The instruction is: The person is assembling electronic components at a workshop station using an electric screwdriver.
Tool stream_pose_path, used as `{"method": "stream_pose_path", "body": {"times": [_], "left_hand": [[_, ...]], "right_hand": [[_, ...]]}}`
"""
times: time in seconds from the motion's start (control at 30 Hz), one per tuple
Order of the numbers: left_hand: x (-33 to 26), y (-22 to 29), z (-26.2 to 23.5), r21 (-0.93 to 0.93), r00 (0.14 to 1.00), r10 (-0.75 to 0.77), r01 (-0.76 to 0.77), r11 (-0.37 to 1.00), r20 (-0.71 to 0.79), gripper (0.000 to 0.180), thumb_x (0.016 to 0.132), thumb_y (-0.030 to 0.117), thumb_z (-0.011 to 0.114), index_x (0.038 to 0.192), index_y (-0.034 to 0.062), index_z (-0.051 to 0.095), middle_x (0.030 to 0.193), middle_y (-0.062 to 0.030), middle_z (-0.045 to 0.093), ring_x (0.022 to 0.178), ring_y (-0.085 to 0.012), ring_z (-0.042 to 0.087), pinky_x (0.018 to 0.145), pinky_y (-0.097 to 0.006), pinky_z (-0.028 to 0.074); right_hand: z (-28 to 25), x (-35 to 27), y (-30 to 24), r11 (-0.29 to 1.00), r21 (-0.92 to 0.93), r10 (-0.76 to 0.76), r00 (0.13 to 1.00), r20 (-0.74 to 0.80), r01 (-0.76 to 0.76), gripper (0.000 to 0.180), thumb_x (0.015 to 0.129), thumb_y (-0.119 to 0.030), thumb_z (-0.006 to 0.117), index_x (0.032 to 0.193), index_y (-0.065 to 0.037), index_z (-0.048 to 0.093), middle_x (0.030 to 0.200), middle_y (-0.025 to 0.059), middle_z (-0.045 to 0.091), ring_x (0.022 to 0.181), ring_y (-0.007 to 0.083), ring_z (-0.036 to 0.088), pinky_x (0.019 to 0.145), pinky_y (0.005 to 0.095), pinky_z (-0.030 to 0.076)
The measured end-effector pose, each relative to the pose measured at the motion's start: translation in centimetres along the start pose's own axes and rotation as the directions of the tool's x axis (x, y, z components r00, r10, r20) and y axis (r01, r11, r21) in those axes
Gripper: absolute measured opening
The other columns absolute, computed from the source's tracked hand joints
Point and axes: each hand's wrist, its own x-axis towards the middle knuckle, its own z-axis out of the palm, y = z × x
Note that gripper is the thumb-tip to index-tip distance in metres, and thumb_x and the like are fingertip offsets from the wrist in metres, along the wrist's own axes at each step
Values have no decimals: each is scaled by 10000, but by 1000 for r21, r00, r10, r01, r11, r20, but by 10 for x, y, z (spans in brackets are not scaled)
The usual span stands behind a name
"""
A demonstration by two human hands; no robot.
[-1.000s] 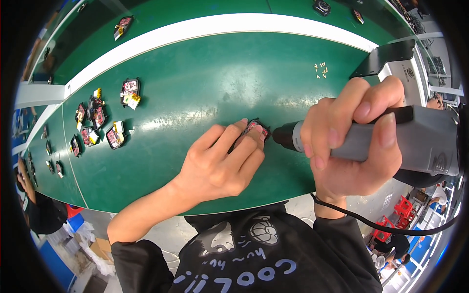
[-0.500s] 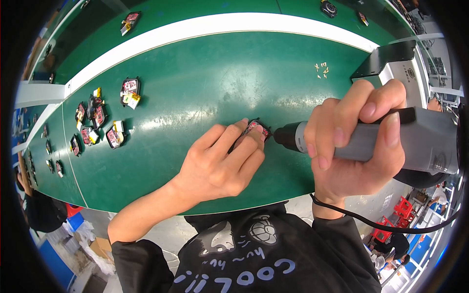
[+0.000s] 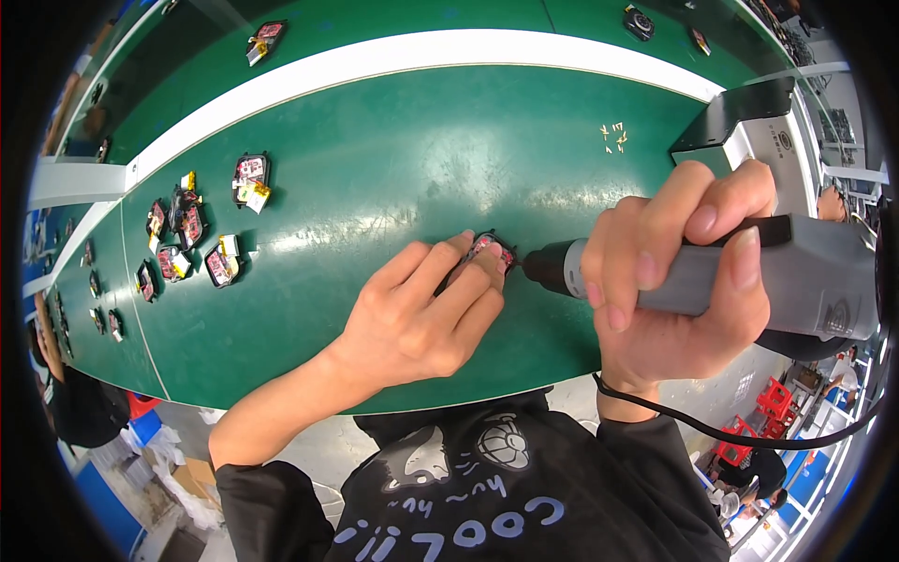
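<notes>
My left hand (image 3: 426, 304) is closed on a small black device case (image 3: 492, 245) with a reddish circuit board inside, held down against the green bench. Its fingers hide part of the case. In my right hand (image 3: 679, 253) is a grey electric screwdriver (image 3: 805, 272), its black nose (image 3: 548, 267) pointing left. The nose sits right beside the case's right edge; whether the tip touches it I cannot tell. A black cable trails from around my right wrist toward the right.
On the left lie several similar opened cases (image 3: 251, 180) with red boards and yellow-taped parts. Small gold-coloured pieces (image 3: 614, 138) are scattered at the far right, before a black-and-white box (image 3: 749, 140). A white raised strip (image 3: 421, 49) crosses the bench behind.
Hardly anything differs. The whole view has shifted very slightly, and both hands keep the same hold on the case and the screwdriver.
</notes>
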Motion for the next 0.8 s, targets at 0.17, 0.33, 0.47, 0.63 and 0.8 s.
{"method": "stream_pose_path", "body": {"times": [0.17,0.33,0.47,0.63,0.8], "left_hand": [[-1,0,0,-2,1000,0,0,1000,2,125,745,13,763,758,32,640,859,-55,649,829,-203,675,611,-280,465],[0,0,0,-4,1000,2,-2,1000,7,125,746,10,763,758,29,641,861,-59,649,827,-203,674,613,-287,470],[0,0,2,-25,1000,2,-2,1000,-3,128,747,-6,762,757,9,636,859,-72,643,803,-202,656,614,-304,473],[1,0,5,-41,1000,-14,14,999,-21,122,747,-32,748,759,-5,630,863,-84,633,792,-205,639,620,-308,469],[3,-2,-1,-57,999,-17,18,998,29,115,733,-18,736,773,-3,629,810,-73,566,766,-208,595,642,-315,481]], "right_hand": [[1,0,1,1000,8,-4,1000,1,4,243,1083,-287,372,1009,-57,397,755,97,480,400,148,415,401,322,387],[1,-1,3,1000,-10,-15,1000,-2,15,238,1079,-281,397,997,-58,397,742,96,485,399,150,421,397,323,388],[4,-1,-2,996,-91,-1,1000,-3,0,230,1071,-273,424,987,-62,394,726,93,487,398,152,423,397,326,390],[5,1,2,992,-112,56,998,10,-55,192,1048,-222,458,957,-66,395,685,86,476,395,151,411,397,324,386],[8,-2,1,975,-206,90,996,1,-88,171,1022,-181,481,937,-67,388,660,80,465,405,147,408,403,320,386]]}}
